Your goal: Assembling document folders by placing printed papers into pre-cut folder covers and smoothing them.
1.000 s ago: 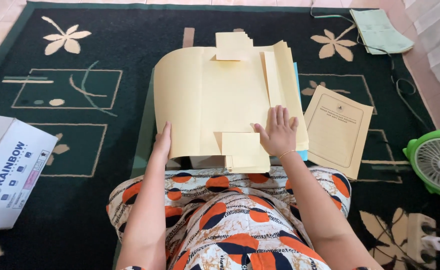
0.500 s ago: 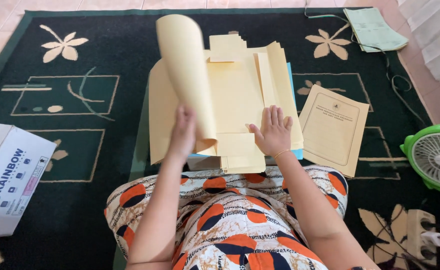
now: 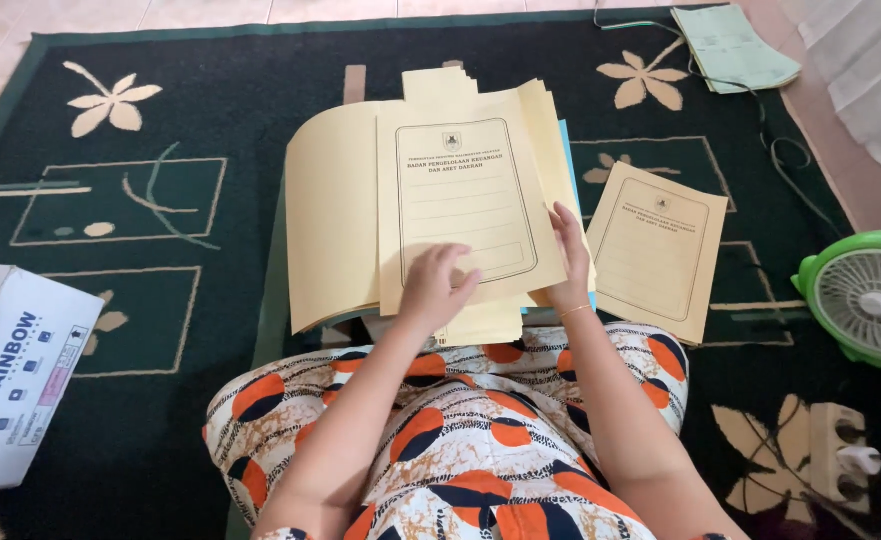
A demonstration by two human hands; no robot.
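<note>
A pile of cream paper folders [image 3: 333,215] lies on the dark rug in front of my knees. On top sits a closed folder [image 3: 466,200] with a printed black frame on its cover. My left hand [image 3: 439,285] presses flat on the lower part of that cover. My right hand [image 3: 571,250] rests against the folder's right edge, fingers up, a thin bracelet on the wrist. A blue sheet shows at the right edge of the pile. To the right, a single cream folder [image 3: 658,248] with the same printed cover lies by itself on the rug.
A dark green patterned rug [image 3: 161,120] covers the floor. A white cardboard box [image 3: 16,380] sits at the left, a green fan [image 3: 866,295] at the right, a power strip [image 3: 841,450] at lower right. Pale green papers [image 3: 733,45] and a cable lie at the top right.
My left hand lifted the folder's left flap and swung it over to the right. The folder is now closed with its printed cover up, and my right hand shifted to its edge.
</note>
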